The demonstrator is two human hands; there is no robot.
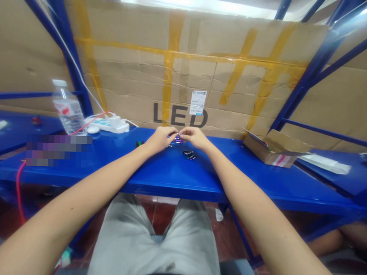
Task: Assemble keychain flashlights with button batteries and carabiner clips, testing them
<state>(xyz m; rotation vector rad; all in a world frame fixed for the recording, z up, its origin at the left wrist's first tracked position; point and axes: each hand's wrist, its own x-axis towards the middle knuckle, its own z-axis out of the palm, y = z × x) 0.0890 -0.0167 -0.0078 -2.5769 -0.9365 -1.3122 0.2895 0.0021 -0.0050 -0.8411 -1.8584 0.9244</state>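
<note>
- Both forearms reach forward from the lower corners, slanting inward over the blue table [170,175]; the wrists bend so that the hands come together near its far side.
- Nearest on the tabletop, just in front of the hands, lies a loose group of small clips [189,155], black with green and purple.
- The left hand [161,140] is palm down, fingers bent toward the right; the gap at its fingertips looks narrow, but whether they grip anything I cannot tell.
- The right hand [194,137] mirrors it, thumb and fingers drawn close together; its grip is too small to make out.
- More purple clips [179,141] sit right under the meeting fingertips.
- To the right stands an open cardboard box [268,156], flaps raised; its contents are mostly hidden.
- Well to the left, a clear bottle [68,111] with a white cap stands beside a white power strip [117,128].
</note>
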